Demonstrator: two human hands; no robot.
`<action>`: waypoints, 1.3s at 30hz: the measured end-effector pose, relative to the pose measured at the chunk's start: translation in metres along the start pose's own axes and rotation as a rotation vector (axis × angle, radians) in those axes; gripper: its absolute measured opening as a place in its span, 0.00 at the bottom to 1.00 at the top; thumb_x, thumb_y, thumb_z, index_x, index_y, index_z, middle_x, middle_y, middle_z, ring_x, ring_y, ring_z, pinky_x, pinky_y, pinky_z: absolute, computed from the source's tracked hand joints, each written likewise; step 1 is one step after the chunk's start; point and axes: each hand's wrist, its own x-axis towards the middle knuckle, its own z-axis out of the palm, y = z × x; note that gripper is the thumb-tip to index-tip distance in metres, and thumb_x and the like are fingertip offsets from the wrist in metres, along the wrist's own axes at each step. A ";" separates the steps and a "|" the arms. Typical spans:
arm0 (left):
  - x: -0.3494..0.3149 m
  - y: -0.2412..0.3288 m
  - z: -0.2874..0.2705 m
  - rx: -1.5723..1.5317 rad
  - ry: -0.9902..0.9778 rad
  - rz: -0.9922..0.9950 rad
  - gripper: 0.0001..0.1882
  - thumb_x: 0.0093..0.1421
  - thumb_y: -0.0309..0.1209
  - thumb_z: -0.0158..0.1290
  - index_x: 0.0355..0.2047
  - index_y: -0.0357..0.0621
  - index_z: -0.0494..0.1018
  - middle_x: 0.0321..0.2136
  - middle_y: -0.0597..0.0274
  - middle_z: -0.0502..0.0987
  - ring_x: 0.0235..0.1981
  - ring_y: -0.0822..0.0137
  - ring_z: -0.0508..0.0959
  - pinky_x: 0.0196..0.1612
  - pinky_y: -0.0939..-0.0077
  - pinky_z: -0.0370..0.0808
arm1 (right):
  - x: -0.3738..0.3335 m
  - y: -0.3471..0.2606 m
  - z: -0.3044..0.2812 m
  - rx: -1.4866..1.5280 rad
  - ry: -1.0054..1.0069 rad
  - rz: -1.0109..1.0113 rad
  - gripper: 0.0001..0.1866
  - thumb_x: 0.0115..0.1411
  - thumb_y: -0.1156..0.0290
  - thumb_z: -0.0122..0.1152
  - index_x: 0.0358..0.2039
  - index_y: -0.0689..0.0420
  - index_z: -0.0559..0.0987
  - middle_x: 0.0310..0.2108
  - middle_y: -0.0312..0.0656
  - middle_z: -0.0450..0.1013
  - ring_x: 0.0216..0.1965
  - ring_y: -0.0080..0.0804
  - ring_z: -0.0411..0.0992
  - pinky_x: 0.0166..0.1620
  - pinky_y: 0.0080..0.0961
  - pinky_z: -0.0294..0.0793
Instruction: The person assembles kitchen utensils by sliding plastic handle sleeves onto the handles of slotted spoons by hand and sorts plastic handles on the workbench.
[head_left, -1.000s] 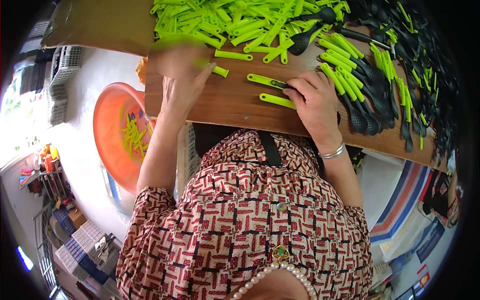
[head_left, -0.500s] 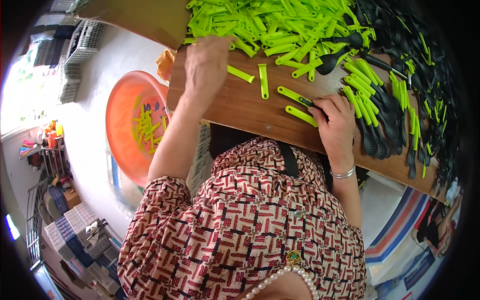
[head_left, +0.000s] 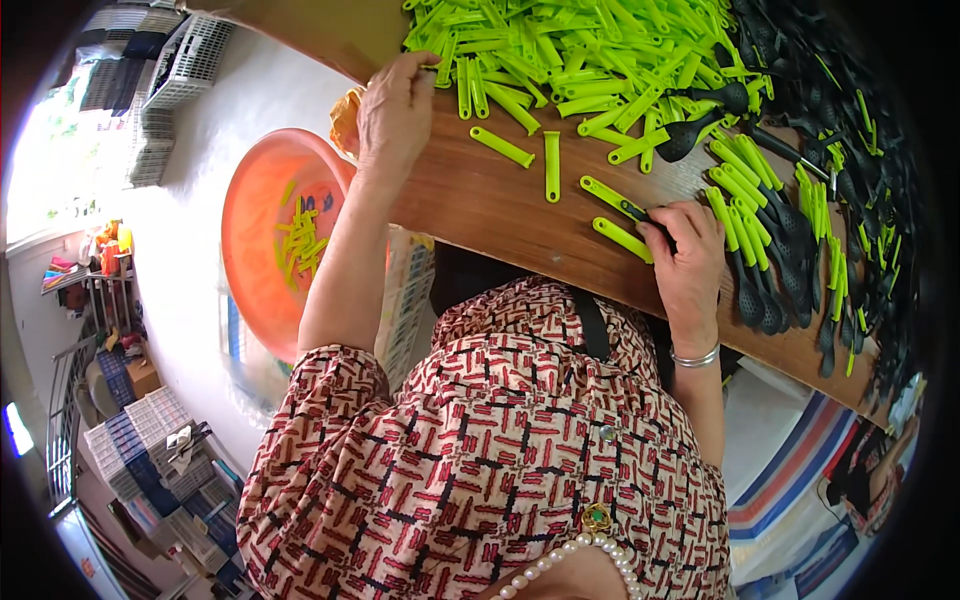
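Note:
My right hand (head_left: pixel 688 255) rests at the table's front edge, its thumb and fingers closed on the dark end of a kitchen utensil with a lime-green handle (head_left: pixel 603 193). The utensil's remaining part is hidden under the hand. A second lime handle (head_left: pixel 622 240) lies just by the thumb. At the left border of a large heap of lime handles (head_left: pixel 570 50), my left hand (head_left: pixel 393 115) has its fingers curled together; what they hold, if anything, I cannot make out. Two single handles, one slanted (head_left: pixel 502 147) and one upright (head_left: pixel 552 167), lie between my hands.
Black utensils with lime handles (head_left: pixel 745 225) lie in rows right of my right hand, beside a big dark pile of utensils (head_left: pixel 850 150). An orange tub (head_left: pixel 250 240) with lime pieces stands on the floor at left. White crates (head_left: pixel 190 60) are stacked farther off.
My left hand has shifted slightly at the left border of the heap, and more handles show beside it. My right hand keeps its hold. The whole view has shifted a little.

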 end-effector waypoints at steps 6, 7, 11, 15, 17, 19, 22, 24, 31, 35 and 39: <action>-0.005 0.018 0.010 0.280 -0.151 -0.067 0.21 0.56 0.46 0.66 0.41 0.45 0.79 0.34 0.57 0.83 0.40 0.54 0.81 0.43 0.59 0.76 | -0.001 -0.001 -0.002 0.010 -0.001 0.003 0.09 0.54 0.72 0.72 0.34 0.53 0.81 0.33 0.34 0.74 0.37 0.38 0.71 0.42 0.36 0.66; -0.007 0.018 0.008 0.212 -0.158 -0.118 0.20 0.56 0.46 0.66 0.40 0.45 0.79 0.32 0.57 0.83 0.39 0.54 0.81 0.42 0.59 0.76 | -0.001 0.000 -0.002 0.009 -0.001 0.003 0.09 0.54 0.72 0.72 0.34 0.53 0.81 0.33 0.34 0.74 0.37 0.38 0.71 0.42 0.36 0.66; -0.008 0.009 0.008 0.114 -0.093 -0.116 0.17 0.57 0.42 0.65 0.37 0.42 0.80 0.31 0.55 0.83 0.34 0.55 0.82 0.39 0.61 0.77 | -0.002 0.002 -0.003 0.021 0.003 0.004 0.09 0.53 0.72 0.72 0.34 0.53 0.81 0.33 0.34 0.74 0.37 0.38 0.71 0.42 0.36 0.65; -0.014 0.038 0.009 -0.102 0.030 0.112 0.12 0.65 0.31 0.57 0.48 0.44 0.78 0.33 0.51 0.80 0.34 0.51 0.81 0.41 0.63 0.77 | -0.006 0.008 0.001 -0.062 -0.007 0.022 0.08 0.53 0.68 0.73 0.32 0.51 0.81 0.32 0.35 0.73 0.38 0.41 0.71 0.42 0.38 0.66; -0.020 0.070 0.002 -0.137 -0.194 0.267 0.12 0.65 0.28 0.56 0.49 0.46 0.79 0.34 0.52 0.77 0.35 0.52 0.79 0.40 0.62 0.77 | -0.002 0.005 0.001 0.000 0.049 0.016 0.08 0.52 0.67 0.73 0.32 0.51 0.81 0.32 0.36 0.73 0.38 0.41 0.71 0.42 0.38 0.66; -0.034 0.098 0.013 -0.219 -0.375 0.368 0.13 0.63 0.29 0.58 0.48 0.47 0.80 0.35 0.53 0.74 0.37 0.51 0.77 0.40 0.62 0.76 | -0.001 0.008 0.002 0.039 0.049 -0.012 0.08 0.52 0.68 0.72 0.32 0.52 0.81 0.32 0.36 0.73 0.39 0.40 0.71 0.42 0.38 0.66; -0.052 0.110 0.040 -0.219 -0.459 0.547 0.15 0.61 0.30 0.61 0.48 0.48 0.80 0.36 0.55 0.74 0.40 0.54 0.77 0.44 0.62 0.74 | -0.002 0.009 0.006 0.033 0.028 0.001 0.08 0.52 0.69 0.72 0.32 0.52 0.81 0.33 0.35 0.72 0.39 0.39 0.71 0.42 0.38 0.66; -0.058 0.119 0.051 -0.114 -0.430 0.693 0.12 0.60 0.32 0.62 0.44 0.50 0.81 0.35 0.60 0.75 0.41 0.57 0.76 0.46 0.61 0.70 | -0.003 0.007 0.005 -0.004 0.016 -0.001 0.08 0.52 0.70 0.72 0.32 0.52 0.81 0.33 0.35 0.71 0.39 0.39 0.70 0.42 0.37 0.66; -0.062 0.130 0.061 -0.111 -0.410 0.673 0.07 0.59 0.32 0.63 0.38 0.50 0.81 0.31 0.64 0.75 0.39 0.57 0.76 0.43 0.61 0.69 | -0.006 0.008 0.007 -0.003 0.058 -0.022 0.09 0.50 0.70 0.73 0.32 0.52 0.81 0.33 0.34 0.71 0.39 0.37 0.70 0.42 0.37 0.67; -0.069 0.133 0.062 -0.172 -0.423 0.549 0.05 0.59 0.31 0.63 0.36 0.47 0.81 0.31 0.62 0.75 0.39 0.56 0.75 0.45 0.61 0.69 | -0.005 0.006 0.008 0.003 0.067 -0.020 0.09 0.49 0.70 0.73 0.31 0.52 0.81 0.33 0.34 0.71 0.39 0.37 0.70 0.42 0.36 0.67; -0.065 0.139 0.058 -0.107 -0.355 0.552 0.05 0.59 0.28 0.62 0.34 0.43 0.80 0.31 0.60 0.75 0.39 0.55 0.75 0.46 0.60 0.70 | -0.003 0.006 0.010 0.002 0.069 -0.027 0.10 0.49 0.70 0.73 0.30 0.53 0.80 0.33 0.35 0.71 0.39 0.36 0.70 0.42 0.35 0.68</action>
